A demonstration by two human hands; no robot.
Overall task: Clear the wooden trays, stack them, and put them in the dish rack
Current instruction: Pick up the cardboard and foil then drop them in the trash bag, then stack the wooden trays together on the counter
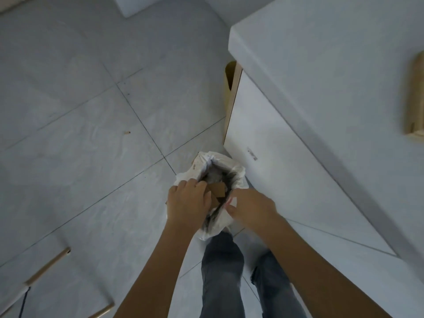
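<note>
A white plastic trash bag stands on the tiled floor in front of my legs, its mouth held apart. My left hand grips the bag's left rim. My right hand pinches the right rim between thumb and fingers. Inside the bag lie brown cardboard scraps on darker rubbish. A wooden tray shows only as a light wooden edge on the white counter at the far right; most of it is cut off by the frame.
The white counter and its cabinet front rise close on the right of the bag. Wooden poles lie on the floor at lower left. A small scrap lies on the tiles. My jeans-clad legs stand just behind the bag.
</note>
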